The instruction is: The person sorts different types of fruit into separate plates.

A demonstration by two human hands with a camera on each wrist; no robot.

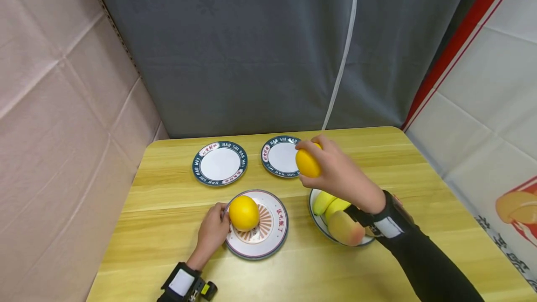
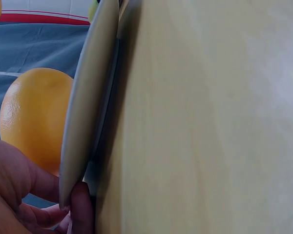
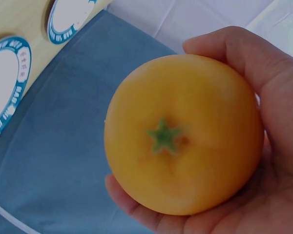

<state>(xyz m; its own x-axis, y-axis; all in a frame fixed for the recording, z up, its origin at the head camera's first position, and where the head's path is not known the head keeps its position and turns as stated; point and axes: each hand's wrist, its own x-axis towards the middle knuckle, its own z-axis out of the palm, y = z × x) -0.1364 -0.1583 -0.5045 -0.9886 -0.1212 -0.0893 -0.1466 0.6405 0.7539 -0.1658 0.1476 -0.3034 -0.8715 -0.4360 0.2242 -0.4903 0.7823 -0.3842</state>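
My left hand [image 1: 212, 228] pinches the left rim of a white plate [image 1: 274, 234] with a red sunburst pattern. In the left wrist view the thumb and fingers are on opposite faces of that rim, and the nearer edge looks lifted off the table. A yellow-orange orange [image 1: 244, 213] sits on the plate's left half, beside my fingers. High over the table, my right hand [image 1: 341, 176] holds a second orange [image 1: 307, 163], its fingers curled round the sides. The right wrist view shows this orange's green star-shaped stem mark [image 3: 165, 137].
Below my right forearm, a rimmed dish [image 1: 313, 213] holds bananas [image 1: 323, 202] and a peach-like fruit [image 1: 345, 228]; the arm partly hides it. Two blue-rimmed plates stand at the back, one left [image 1: 220, 163] and one right [image 1: 281, 156]. A grey curtain [image 1: 251, 59] hangs behind the table.
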